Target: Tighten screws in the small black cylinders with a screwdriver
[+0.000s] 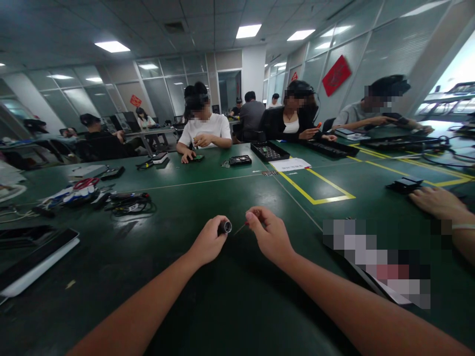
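My left hand is closed round a short black cylinder, its round, metal-rimmed end facing my right hand. What kind of part it is, I cannot make out. Across a small gap, my right hand pinches a thin screwdriver. Its slim shaft points down and left toward the cylinder without touching it. A bit of red shows at the fingertips, and the fingers hide the rest of the handle. Both hands are just above the green table.
Cables and a black-and-white flat device lie to the left. A partly blurred paper lies right, near another person's hand. Black parts trays, a hard drive and co-workers are across the table.
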Available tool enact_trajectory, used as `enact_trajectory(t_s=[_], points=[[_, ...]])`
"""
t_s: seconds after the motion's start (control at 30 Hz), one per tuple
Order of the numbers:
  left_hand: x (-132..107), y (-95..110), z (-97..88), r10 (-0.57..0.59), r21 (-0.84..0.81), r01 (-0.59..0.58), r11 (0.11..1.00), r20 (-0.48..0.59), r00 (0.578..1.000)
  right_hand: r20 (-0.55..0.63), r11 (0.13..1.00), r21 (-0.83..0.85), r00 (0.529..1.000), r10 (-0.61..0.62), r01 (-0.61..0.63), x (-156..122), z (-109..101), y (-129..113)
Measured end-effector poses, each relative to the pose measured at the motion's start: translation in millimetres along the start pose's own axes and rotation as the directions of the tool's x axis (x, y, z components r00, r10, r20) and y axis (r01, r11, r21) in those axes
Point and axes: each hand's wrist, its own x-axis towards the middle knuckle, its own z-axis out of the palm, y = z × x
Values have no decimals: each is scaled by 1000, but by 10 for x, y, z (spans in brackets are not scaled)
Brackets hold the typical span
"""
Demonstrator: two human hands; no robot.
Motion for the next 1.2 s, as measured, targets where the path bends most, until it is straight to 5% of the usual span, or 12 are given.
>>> enact_trajectory(t_s=[0.23,1.0,1.2], points=[[-1,39,-22,-44,-29,43,999,-33,998,-68,995,99,997,28,-21,9,23,59],[-1,-54,-11,14,-13,-15,1000,-66,998,96,988,101,990,107,-117,25,-2,74],[-6,-9,-26,3,5,-3,1000,-52,999,150,994,96,988,44,-59,-10,-1,30]])
